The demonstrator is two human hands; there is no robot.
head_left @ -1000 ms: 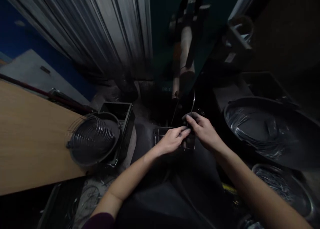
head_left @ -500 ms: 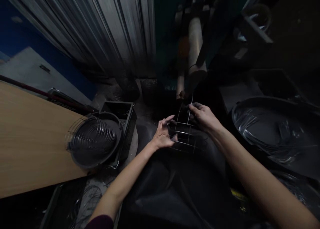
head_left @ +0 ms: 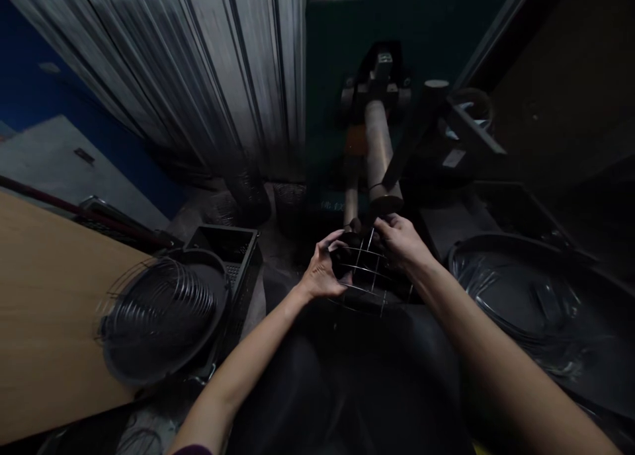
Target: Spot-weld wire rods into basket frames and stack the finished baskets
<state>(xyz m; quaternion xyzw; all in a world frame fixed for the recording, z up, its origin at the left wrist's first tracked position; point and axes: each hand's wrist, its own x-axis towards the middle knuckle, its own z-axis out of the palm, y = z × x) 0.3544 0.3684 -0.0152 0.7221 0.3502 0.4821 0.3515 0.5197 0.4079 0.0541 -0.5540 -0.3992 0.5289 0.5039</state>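
A wire frame (head_left: 364, 268) of curved rings and crossing straight wires is in front of my body, just below a machine's cylindrical arms. My left hand (head_left: 317, 273) grips its left side, with thumb and fingers around the ring wires. At its upper right, my right hand (head_left: 403, 242) pinches a thin straight wire (head_left: 370, 240); the fingertips are partly in shadow. Right above my right hand is the thick upper cylinder (head_left: 381, 152). A thinner lower cylinder (head_left: 351, 202) ends close to the frame's top. Whether the frame touches it is too dark to tell.
To the left, a round black tub (head_left: 116, 369) holds several wire rings (head_left: 186, 293), beside a black crate (head_left: 253, 238). A large tub (head_left: 454, 248) with loose wires stands at right. A wooden panel (head_left: 44, 316) borders the left; a dark bar (head_left: 409, 134) crosses beside the upper cylinder.
The view has shifted, so the machine and tubs appear lower. Both hands keep hold of the wire frame, and my right hand now appears closer to the upper cylinder's end.
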